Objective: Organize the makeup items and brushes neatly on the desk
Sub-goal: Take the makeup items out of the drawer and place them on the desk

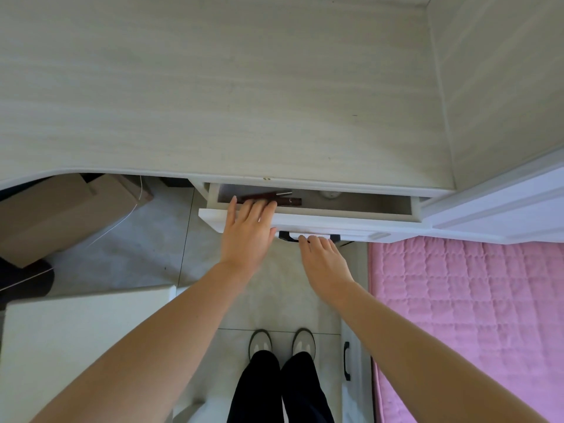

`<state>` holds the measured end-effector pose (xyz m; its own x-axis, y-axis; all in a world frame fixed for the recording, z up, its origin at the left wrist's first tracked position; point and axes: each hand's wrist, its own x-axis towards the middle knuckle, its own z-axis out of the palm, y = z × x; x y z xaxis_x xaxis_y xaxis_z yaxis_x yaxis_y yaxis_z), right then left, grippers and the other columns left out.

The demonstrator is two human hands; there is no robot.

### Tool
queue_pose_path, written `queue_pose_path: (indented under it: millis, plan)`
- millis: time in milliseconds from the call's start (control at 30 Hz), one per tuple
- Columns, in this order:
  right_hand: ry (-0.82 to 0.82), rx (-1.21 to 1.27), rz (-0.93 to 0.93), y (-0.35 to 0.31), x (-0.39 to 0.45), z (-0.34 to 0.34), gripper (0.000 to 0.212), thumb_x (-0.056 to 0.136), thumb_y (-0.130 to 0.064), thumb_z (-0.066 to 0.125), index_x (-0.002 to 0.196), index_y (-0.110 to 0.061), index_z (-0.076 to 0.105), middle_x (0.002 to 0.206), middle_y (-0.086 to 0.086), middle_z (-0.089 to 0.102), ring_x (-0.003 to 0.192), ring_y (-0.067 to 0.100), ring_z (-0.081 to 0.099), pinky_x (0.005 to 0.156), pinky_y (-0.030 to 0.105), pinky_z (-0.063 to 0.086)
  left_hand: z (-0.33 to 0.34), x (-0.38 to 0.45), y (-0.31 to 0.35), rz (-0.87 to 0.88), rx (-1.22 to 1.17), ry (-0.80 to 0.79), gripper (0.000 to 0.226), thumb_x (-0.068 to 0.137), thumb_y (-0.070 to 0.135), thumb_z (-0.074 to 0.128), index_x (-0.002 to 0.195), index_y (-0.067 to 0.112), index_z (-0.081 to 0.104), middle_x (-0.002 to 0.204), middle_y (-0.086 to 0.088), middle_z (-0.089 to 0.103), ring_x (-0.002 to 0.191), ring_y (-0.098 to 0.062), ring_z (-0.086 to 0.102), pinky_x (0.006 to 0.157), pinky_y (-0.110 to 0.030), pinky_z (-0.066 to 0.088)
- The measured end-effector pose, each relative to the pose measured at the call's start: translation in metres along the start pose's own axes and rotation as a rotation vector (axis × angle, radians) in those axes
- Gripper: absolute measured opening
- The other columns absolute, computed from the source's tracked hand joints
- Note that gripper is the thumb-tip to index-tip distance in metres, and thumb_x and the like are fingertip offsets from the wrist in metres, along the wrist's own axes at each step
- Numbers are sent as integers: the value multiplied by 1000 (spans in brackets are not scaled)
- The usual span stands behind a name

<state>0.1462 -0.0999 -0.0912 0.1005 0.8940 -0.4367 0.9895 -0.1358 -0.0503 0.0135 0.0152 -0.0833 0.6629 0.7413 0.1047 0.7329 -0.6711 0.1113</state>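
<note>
Reaching left hand (248, 230) into drawer (351, 227), fingers spread over brown tubes (290, 201) | right hand (323, 257) fingers hooking handle (285, 236)

The drawer (311, 206) interior lies mostly hidden beneath the desk (213, 87) edge. Left hand (248, 230) fingertips cover the near ends of dark brush handles (287, 200); a pale round object (329, 195) at two o'clock from them is too dim to identify.

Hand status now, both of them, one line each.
Left hand: open, fingers spread over the drawer front, reaching toward the dark makeup sticks; holding nothing.
Right hand: fingers curled at the drawer handle.
</note>
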Motion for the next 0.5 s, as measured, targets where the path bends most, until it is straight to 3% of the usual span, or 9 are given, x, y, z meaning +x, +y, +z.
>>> queue_pose_path:
  millis: [133, 233, 333, 400, 500]
  plan:
    - [75, 98, 15, -1, -15, -6, 69, 76, 2, 64, 140, -4, 36, 135, 13, 44, 121, 29, 46, 101, 33, 40, -2, -4, 3, -33, -28, -29, 42, 82, 23, 69, 122, 13, 59, 118, -2, 62, 114, -26, 55, 112, -49, 28]
    - [250, 113, 24, 1, -25, -18, 62, 62, 9, 69, 122, -4, 58, 120, 14, 58, 102, 32, 59, 75, 37, 52, -3, -7, 6, -51, -44, -25, 40, 81, 21, 70, 119, 12, 60, 116, -3, 63, 112, -27, 56, 110, -48, 31]
    - [414, 61, 64, 11, -28, -33, 58, 53, 11, 70, 108, -5, 65, 105, 13, 63, 84, 33, 60, 59, 38, 50, -5, -11, 9, -54, -50, -29, 39, 81, 20, 71, 117, 11, 61, 113, -5, 64, 109, -30, 57, 107, -48, 35]
    - [444, 41, 101, 19, -27, -40, 56, 58, 8, 70, 111, -6, 64, 104, 13, 61, 84, 33, 57, 62, 39, 50, -6, -16, 9, -51, -49, -43, 38, 82, 21, 70, 118, 11, 60, 112, -6, 63, 109, -30, 56, 105, -48, 35]
    - [350, -23, 138, 33, -27, -39, 55, 77, -8, 67, 130, -10, 52, 120, 11, 55, 101, 32, 53, 85, 40, 47, -7, -24, 10, -45, -36, -45, 38, 83, 23, 70, 118, 12, 59, 110, -6, 63, 108, -30, 56, 104, -46, 36]
